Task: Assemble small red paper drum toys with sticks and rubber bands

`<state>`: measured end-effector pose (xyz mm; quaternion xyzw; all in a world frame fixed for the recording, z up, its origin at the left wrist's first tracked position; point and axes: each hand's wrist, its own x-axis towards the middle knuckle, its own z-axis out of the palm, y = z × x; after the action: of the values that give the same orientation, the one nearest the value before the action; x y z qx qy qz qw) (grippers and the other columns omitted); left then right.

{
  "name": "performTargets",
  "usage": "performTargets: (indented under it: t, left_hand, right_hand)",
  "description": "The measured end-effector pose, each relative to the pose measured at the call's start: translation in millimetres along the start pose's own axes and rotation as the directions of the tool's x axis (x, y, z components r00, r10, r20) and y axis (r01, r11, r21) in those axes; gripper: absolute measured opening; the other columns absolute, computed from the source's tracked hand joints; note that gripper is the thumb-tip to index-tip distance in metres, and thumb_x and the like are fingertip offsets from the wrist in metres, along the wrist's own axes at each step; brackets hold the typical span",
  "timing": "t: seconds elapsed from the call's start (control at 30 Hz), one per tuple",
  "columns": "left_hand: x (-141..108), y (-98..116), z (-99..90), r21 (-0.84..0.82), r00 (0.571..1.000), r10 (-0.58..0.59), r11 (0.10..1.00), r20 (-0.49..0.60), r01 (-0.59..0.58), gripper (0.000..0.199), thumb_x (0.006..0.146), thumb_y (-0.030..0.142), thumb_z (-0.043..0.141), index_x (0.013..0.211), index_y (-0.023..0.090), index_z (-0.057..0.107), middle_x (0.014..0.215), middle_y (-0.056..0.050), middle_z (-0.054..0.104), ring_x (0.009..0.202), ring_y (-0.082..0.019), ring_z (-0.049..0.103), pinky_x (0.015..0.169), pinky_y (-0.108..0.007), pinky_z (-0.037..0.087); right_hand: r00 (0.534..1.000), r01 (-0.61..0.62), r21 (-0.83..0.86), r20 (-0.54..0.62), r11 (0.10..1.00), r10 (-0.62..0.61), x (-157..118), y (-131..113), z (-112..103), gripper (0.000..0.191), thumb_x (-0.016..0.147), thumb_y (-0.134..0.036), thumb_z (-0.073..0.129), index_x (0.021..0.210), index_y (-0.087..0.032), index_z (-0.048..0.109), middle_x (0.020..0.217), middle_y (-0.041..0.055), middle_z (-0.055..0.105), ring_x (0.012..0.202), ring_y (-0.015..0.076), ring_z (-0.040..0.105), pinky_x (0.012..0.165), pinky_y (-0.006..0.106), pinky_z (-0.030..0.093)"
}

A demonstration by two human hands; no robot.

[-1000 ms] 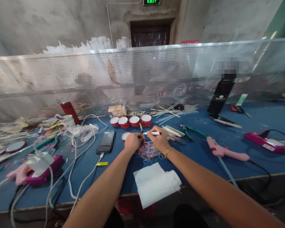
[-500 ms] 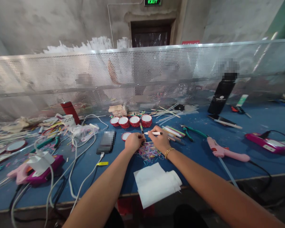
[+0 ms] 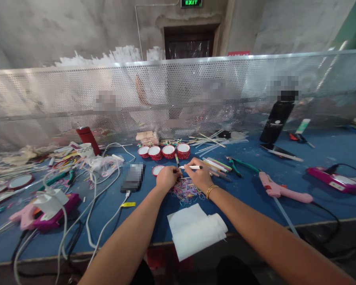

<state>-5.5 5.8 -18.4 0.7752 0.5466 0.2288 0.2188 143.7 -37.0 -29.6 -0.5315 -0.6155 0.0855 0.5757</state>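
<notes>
My left hand is closed, its fingertips pinching a small flat stick that stands tilted, pale at the top and dark lower down. My right hand grips a white marker pen with a dark end, its tip pointing left at the stick. Below both hands lies a heap of thin coloured bands. One white disc with a red rim is partly hidden behind my left hand. Several stacks of red-edged white discs stand just beyond. Coloured pens lie right of my right hand.
Folded white cloth or paper lies at the front edge. A phone with a white cable is at left. Green-handled pliers and a pink glue gun lie right. A black bottle stands before the perforated metal screen.
Both hands keep almost the same place and grip. The marker's tip has shifted very slightly left against the stick; the rest of the table is unchanged.
</notes>
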Motion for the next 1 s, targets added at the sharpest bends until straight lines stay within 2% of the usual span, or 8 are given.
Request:
performTargets:
  t: [0.37,0.73,1.0]
  left_hand:
    - [1.7,-1.9,0.9,0.039,1.0,0.011,0.999,-0.023,-0.01,0.016,0.081,0.033,0.065,0.078,0.021,0.074,0.069,-0.001,0.069,0.061,-0.013,0.058,0.055,-0.023,0.033]
    - [0.1,0.2,0.1,0.024,1.0,0.02,1.0,-0.023,-0.02,0.014,0.081,0.03,0.065,0.077,0.021,0.074,0.064,0.001,0.068,0.057,-0.012,0.056,0.053,-0.024,0.031]
    - [2.4,-1.4,1.2,0.061,1.0,0.015,0.998,-0.025,-0.013,0.015,0.08,0.032,0.065,0.079,0.022,0.076,0.071,-0.001,0.071,0.063,-0.013,0.059,0.055,-0.024,0.033]
  right_hand:
    - [0.997,-0.024,-0.052,-0.068,0.998,0.02,2.0,6.0,0.3,0.019,0.082,-0.035,0.057,0.067,-0.024,0.053,0.064,0.0002,0.064,0.065,0.0189,0.059,0.062,0.029,0.041]
    - [1.0,0.007,-0.022,-0.024,1.0,-0.007,0.3,-1.1,-1.4,0.02,0.081,-0.034,0.058,0.065,-0.024,0.052,0.063,-0.0007,0.064,0.064,0.018,0.058,0.062,0.029,0.04]
    - [0.998,-0.024,-0.059,-0.061,0.998,0.02,0.6,1.8,-1.5,0.019,0.081,-0.035,0.057,0.066,-0.024,0.051,0.062,-0.0002,0.062,0.064,0.0187,0.057,0.061,0.029,0.039]
